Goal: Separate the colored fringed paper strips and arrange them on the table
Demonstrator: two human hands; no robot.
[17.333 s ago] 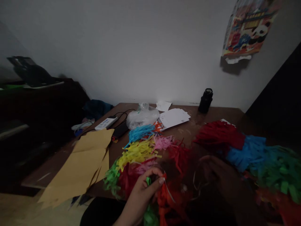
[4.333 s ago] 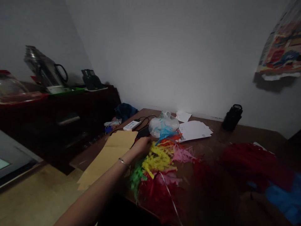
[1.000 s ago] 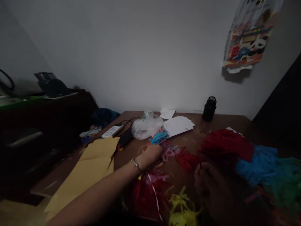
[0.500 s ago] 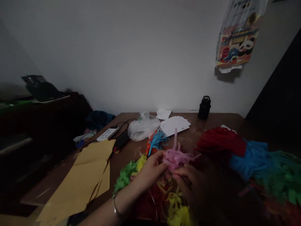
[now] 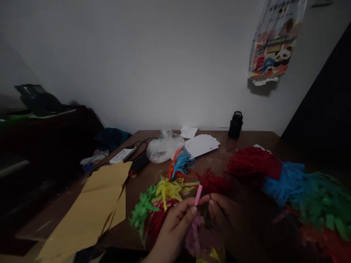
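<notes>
at the near side of the tabletop (image 5: 153, 171), between two hands: one pink tissue-paper fringe (image 5: 198, 196), its flat end standing up with a slight rightward lean, its strands hanging below.
left hand (image 5: 173, 225): thumb and forefinger pinched on the pink fringe.
right hand (image 5: 222, 213): fingers narrow, forefinger reaching to or almost to the pink end; too dark to tell whether anything is held.
just beyond the left hand: green fringe (image 5: 144, 206), yellow fringe (image 5: 169, 189); farther back, blue fringe (image 5: 183, 160).
right side: large dark-red bundle (image 5: 252, 162), touching a blue bundle (image 5: 286, 180).
handling note, as judged: thin paper likely tears or creases, so a light, steady pinch near the flat end suits; both hands best kept close, loose strands hanging free and untangled.
</notes>
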